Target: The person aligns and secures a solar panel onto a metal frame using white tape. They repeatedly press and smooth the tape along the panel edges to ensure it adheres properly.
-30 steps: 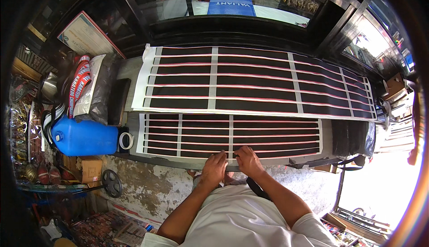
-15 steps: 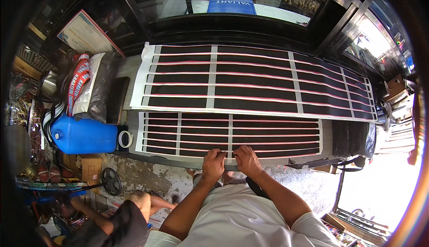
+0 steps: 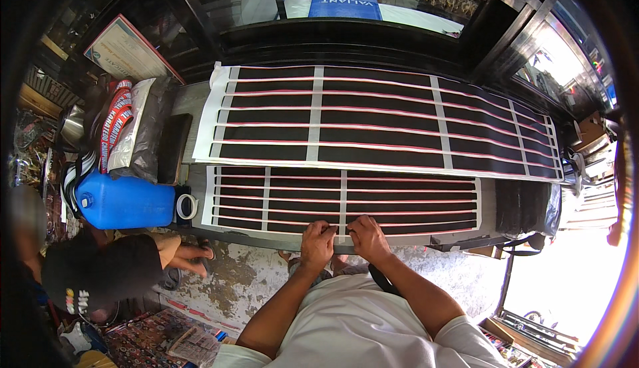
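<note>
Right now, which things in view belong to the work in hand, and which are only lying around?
In hand:
nearer striped sheet, left hand and right hand at its edge
farther striped sheet, probably

Apparently lying about:
blue jerrycan
white roll
red ribbon

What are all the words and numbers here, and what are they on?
I won't copy words out, but here's where writing is:
Red band: white letters.
Blue block at the top: white letters, upside down.
Framed paper: heading, plus print too small to read.
Pale papers, lower left: too small to read.
Striped sheets: none visible.
</note>
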{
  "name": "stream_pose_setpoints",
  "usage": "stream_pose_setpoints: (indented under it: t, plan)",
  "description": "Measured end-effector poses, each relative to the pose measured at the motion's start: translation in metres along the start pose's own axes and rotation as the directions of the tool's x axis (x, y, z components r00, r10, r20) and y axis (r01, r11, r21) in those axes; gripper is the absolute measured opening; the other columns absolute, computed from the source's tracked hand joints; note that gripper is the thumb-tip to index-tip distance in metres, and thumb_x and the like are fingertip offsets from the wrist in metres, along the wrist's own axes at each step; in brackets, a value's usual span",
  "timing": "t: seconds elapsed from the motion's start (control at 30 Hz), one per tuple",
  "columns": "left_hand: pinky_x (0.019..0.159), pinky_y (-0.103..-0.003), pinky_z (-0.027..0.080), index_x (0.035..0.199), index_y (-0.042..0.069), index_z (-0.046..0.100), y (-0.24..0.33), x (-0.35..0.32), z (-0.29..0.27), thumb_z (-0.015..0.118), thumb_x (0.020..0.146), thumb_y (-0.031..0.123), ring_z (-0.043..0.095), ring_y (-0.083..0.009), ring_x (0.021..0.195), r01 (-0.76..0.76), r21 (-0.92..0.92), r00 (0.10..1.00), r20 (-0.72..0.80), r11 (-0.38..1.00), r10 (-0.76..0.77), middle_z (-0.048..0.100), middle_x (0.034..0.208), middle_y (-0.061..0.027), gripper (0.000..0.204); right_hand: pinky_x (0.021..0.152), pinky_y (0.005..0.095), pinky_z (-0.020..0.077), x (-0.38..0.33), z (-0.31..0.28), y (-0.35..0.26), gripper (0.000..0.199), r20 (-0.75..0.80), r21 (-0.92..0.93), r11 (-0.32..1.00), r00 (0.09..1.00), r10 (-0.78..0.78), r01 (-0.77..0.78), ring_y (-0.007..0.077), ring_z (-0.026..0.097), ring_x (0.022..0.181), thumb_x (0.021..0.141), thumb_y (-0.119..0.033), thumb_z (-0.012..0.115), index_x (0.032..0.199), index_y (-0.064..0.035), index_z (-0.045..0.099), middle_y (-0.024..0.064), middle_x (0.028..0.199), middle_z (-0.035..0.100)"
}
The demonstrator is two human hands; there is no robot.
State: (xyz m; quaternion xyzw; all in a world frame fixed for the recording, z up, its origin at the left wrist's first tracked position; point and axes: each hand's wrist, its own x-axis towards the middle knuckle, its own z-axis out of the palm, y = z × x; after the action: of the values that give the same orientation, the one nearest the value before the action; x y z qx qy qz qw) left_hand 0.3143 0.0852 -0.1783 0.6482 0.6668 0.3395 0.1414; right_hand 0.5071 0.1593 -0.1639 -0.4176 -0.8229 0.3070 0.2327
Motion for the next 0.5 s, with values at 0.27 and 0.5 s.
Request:
stream_pose_setpoints:
  t: [0.27,0.5]
  plan:
    - [0.087,-0.05,0.05,0.112,0.014,0.084,-0.0033,-0.0019,0.009,0.081,0.088,0.009,0.063,-0.0325,0.103,0.04,-0.007,0.999,-0.017,0.999,-0.04,0.063,0.108,-0.0083,0.024,0.093,0.0514,0.0553,0.0005,0.0018,-0.0011,0.027,-0.01,0.008,1.0,1.0,0.017,-0.016,0.0373,0.065,0.103,0.085,-0.001,0.077,0.111,-0.0055,0.075,0.014,0.106,0.062]
    - [0.087,-0.049,0.05,0.111,0.015,0.084,-0.0076,-0.0035,0.0103,0.081,0.088,0.009,0.063,-0.0315,0.104,0.038,0.01,0.999,0.001,0.999,-0.038,0.063,0.111,-0.0077,0.025,0.093,0.0507,0.0554,0.0005,0.0018,-0.0016,0.025,-0.008,0.002,1.0,1.0,0.009,-0.009,0.0371,0.065,0.103,0.085,0.0,0.077,0.109,-0.0054,0.076,0.0135,0.105,0.062]
